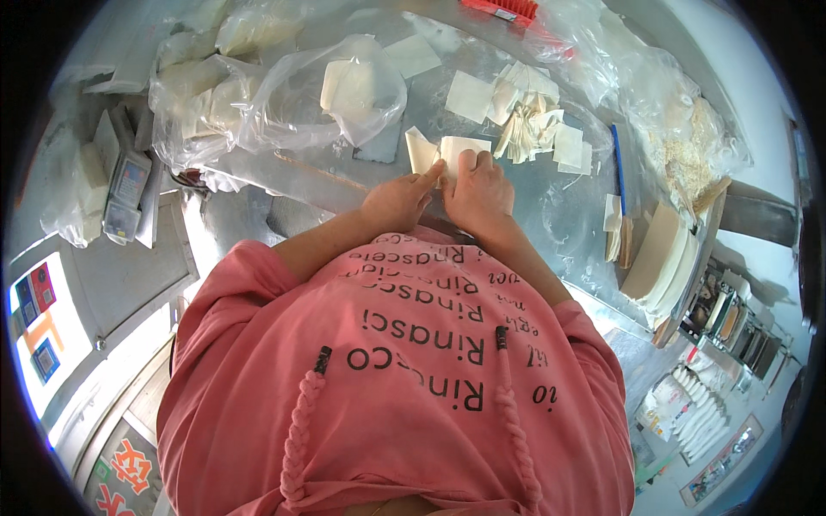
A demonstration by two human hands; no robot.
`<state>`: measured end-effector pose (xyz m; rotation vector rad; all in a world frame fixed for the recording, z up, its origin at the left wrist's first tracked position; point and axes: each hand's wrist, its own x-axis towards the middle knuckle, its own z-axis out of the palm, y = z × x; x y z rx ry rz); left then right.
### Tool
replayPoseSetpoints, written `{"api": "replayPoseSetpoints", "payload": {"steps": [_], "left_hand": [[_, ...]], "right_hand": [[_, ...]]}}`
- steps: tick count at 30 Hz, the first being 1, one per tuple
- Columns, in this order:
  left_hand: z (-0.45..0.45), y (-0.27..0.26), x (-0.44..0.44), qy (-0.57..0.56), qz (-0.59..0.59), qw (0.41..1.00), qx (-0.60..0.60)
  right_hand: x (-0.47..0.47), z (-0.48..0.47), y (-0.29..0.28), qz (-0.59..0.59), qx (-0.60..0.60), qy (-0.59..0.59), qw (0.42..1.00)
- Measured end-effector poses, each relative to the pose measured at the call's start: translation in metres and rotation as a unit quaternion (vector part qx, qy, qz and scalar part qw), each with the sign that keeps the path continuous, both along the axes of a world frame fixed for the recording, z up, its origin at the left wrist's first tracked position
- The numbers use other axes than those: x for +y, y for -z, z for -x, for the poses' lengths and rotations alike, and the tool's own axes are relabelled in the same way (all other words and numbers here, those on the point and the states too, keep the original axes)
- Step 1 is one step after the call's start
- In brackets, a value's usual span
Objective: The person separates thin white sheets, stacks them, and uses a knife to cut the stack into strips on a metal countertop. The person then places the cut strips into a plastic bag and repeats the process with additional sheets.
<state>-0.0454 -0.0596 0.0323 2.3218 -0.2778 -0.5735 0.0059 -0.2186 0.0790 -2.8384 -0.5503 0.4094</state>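
Note:
My right hand lies on a stack of thin square dough sheets near the table's front edge, its fingers bent over the top. My left hand touches the left side of that stack with its fingertips, where a folded dough sheet stands partly raised. Whether either hand pinches a sheet is hard to tell. Beyond and to the right lies a loose pile of crumpled and folded dough sheets, with flat squares around it. Another single sheet lies farther back.
Clear plastic bags with stacked sheets cover the back left. A digital scale stands far left. At the right are a blue-edged strip, thick folded dough sheets and a plastic bag with noodle-like strands. A red brush lies at the back.

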Motion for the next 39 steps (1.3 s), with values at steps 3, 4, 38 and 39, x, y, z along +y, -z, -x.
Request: {"api": "replayPoseSetpoints", "payload": {"steps": [3,4,38,39], "left_hand": [[-0.002,-0.007,0.0,0.007,-0.017,1.0,0.014],[-0.003,-0.009,0.0,0.008,-0.02,1.0,0.02],[0.007,0.012,0.012,0.051,-0.007,0.955,-0.292],[0.008,0.014,0.012,0.05,-0.004,0.953,-0.299]], "right_hand": [[-0.006,-0.005,0.011,-0.005,0.025,0.003,1.0],[-0.008,-0.007,0.012,-0.003,0.019,-0.003,1.0],[0.014,-0.042,-0.013,0.124,0.136,0.002,0.983],[0.013,-0.042,-0.013,0.112,0.135,0.0,0.985]]}}
